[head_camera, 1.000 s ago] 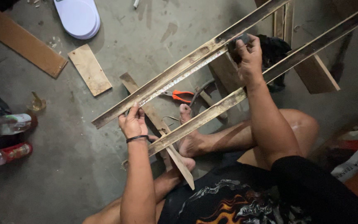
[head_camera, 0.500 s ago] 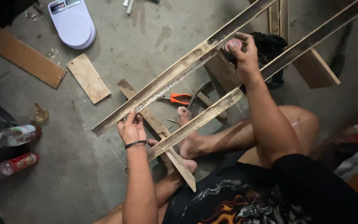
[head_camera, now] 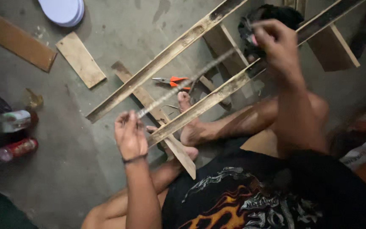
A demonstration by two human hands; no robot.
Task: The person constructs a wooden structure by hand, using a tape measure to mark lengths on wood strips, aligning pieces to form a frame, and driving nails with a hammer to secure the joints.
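Twisted cord (head_camera: 187, 82) runs taut, low-left to high-right, between left hand (head_camera: 128, 135) and right hand (head_camera: 278, 44), each grip pinching an end.

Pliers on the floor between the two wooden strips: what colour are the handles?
Orange handles on the pliers, clearest in the head view.

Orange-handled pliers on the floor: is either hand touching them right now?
Apart. The head view shows the pliers lying on the floor between the slats, with the left hand and right hand both clear of them.
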